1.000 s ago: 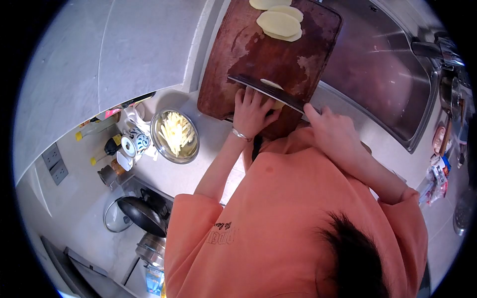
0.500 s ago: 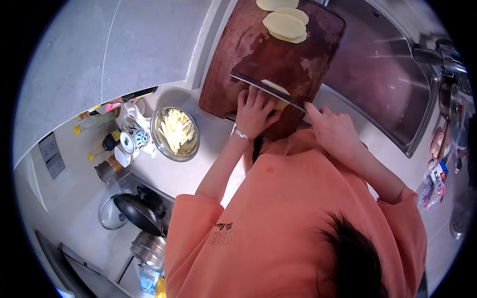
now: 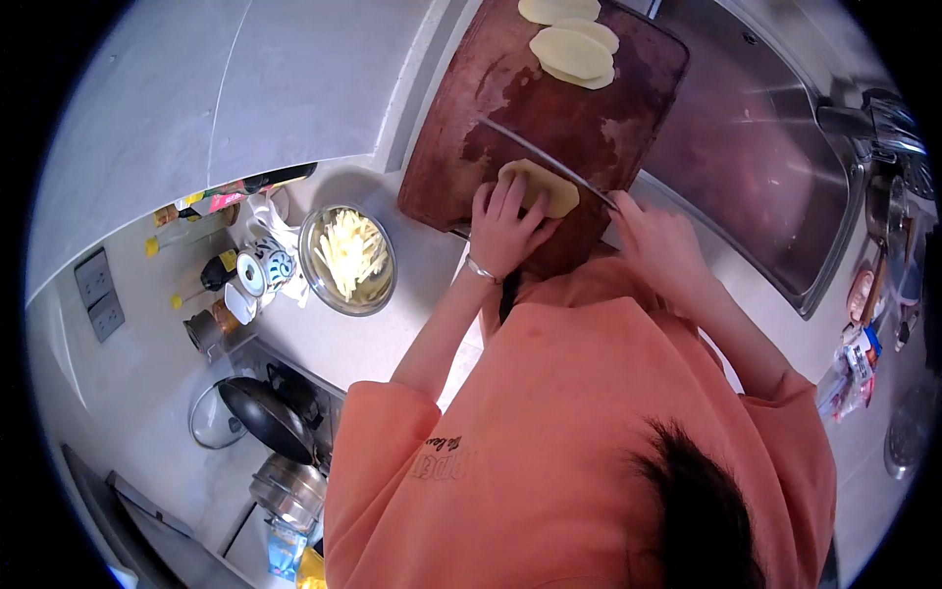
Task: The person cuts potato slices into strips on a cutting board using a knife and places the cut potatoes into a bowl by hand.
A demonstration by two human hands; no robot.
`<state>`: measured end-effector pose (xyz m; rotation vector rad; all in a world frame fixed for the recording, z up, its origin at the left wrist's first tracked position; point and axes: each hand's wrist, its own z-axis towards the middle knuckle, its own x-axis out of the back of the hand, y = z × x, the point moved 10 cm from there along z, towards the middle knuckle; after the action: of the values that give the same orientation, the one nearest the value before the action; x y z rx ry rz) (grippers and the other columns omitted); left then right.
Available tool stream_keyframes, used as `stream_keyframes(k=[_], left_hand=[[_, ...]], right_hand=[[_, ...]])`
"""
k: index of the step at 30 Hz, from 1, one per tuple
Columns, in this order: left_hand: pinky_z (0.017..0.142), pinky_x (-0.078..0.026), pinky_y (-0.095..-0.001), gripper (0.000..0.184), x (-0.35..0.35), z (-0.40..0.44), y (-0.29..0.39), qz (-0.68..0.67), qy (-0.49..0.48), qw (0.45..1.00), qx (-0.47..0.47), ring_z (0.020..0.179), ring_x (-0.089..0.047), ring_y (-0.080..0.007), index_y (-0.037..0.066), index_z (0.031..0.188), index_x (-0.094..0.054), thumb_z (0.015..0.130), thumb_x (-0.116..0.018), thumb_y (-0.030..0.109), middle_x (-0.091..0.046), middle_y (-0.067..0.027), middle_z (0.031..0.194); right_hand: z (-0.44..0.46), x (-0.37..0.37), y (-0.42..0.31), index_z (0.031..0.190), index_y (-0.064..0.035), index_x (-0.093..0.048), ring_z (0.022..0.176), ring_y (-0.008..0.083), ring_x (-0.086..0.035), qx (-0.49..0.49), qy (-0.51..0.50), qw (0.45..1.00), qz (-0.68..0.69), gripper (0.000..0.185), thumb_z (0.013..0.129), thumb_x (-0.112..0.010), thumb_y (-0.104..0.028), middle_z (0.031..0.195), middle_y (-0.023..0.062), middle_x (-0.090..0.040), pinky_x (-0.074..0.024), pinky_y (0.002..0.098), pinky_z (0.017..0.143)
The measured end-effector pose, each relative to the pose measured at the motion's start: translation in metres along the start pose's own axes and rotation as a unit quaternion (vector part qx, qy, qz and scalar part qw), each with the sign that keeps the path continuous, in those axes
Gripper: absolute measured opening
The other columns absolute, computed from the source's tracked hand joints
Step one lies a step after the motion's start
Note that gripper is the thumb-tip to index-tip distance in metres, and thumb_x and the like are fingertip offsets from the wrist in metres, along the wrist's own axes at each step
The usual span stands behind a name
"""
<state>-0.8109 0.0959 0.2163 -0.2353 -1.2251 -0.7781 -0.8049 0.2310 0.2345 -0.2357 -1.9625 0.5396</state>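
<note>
My left hand (image 3: 502, 228) rests on a pale potato slice (image 3: 559, 193) near the front of the brown cutting board (image 3: 451, 128). Its fingers are bent over the slice and hold it against the wood, with the thumb at its near side. My right hand (image 3: 655, 236) grips a kitchen knife (image 3: 535, 154) at the handle, which the fingers mostly hide. The blade points up and left across the board, just beyond the slice, and I see it almost edge-on. More potato slices (image 3: 572, 54) lie overlapping at the board's far end.
A steel bowl (image 3: 388, 280) of pale potato strips (image 3: 348, 250) stands on the counter to the left. Behind it are a patterned jar (image 3: 265, 267) and bottles. A black wok (image 3: 270, 422) and a steel pot (image 3: 287, 491) sit lower left. The sink (image 3: 746, 167) lies right of the board.
The knife has moved away from my left fingers to the slice's far side, uncovering more of the slice. My left hand keeps its place on it.
</note>
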Motion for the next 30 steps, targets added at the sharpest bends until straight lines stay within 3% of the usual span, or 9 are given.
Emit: stream_keyframes(k=[11,16,18,21,30], left_hand=[[0.085,-0.038,-0.0485,0.029,-0.002,0.0,0.0,-0.017,-0.009,1.0,-0.002,0.1,-0.05,-0.03,0.016,0.09,-0.058,0.069,-0.068,0.033,-0.052,-0.012,0.102],[0.091,-0.034,-0.0509,0.036,-0.015,-0.006,-0.004,-0.017,-0.048,0.999,0.011,0.104,-0.047,-0.0344,0.019,0.098,-0.062,0.068,-0.07,0.037,-0.052,-0.0117,0.109],[0.092,-0.033,-0.0507,0.037,-0.014,-0.004,-0.003,-0.017,-0.047,0.999,0.009,0.106,-0.046,-0.0343,0.019,0.099,-0.062,0.068,-0.07,0.037,-0.052,-0.0115,0.11],[0.087,-0.038,-0.0488,0.028,-0.004,0.003,-0.001,-0.018,-0.009,1.0,0.005,0.096,-0.05,-0.0282,0.018,0.088,-0.058,0.068,-0.067,0.035,-0.051,-0.0095,0.1],[0.086,-0.038,-0.0473,0.038,-0.003,0.002,-0.001,-0.015,-0.008,1.0,-0.007,0.099,-0.049,-0.0281,0.017,0.1,-0.056,0.068,-0.067,0.034,-0.052,-0.0108,0.108]], right_hand=[[-0.016,0.006,-0.028,0.108,-0.0057,-0.041,0.066,0.0362,-0.062,0.015,-0.049,0.997,-0.049,0.029,0.079,-0.048,-0.007,0.078,0.0186,-0.057,-0.049,0.0447,0.056],[-0.017,0.003,-0.026,0.111,-0.0044,-0.041,0.065,0.0359,-0.062,0.005,-0.075,0.996,-0.055,0.032,0.08,-0.048,-0.007,0.079,0.0195,-0.057,-0.0491,0.0445,0.055],[-0.019,0.006,-0.029,0.113,-0.0047,-0.041,0.064,0.0357,-0.062,0.013,-0.06,0.996,-0.06,0.033,0.08,-0.047,-0.007,0.078,0.0195,-0.057,-0.0493,0.044,0.054],[-0.021,0.006,-0.028,0.112,-0.0046,-0.041,0.061,0.0357,-0.061,-0.004,-0.064,0.996,-0.068,0.033,0.08,-0.048,-0.007,0.076,0.0187,-0.057,-0.0494,0.0437,0.053],[0.01,-0.008,-0.011,0.102,-0.0075,-0.046,0.059,0.0339,-0.061,0.027,0.039,0.999,-0.014,0.021,0.082,-0.049,-0.012,0.067,0.015,-0.058,-0.0488,0.0426,0.05]])
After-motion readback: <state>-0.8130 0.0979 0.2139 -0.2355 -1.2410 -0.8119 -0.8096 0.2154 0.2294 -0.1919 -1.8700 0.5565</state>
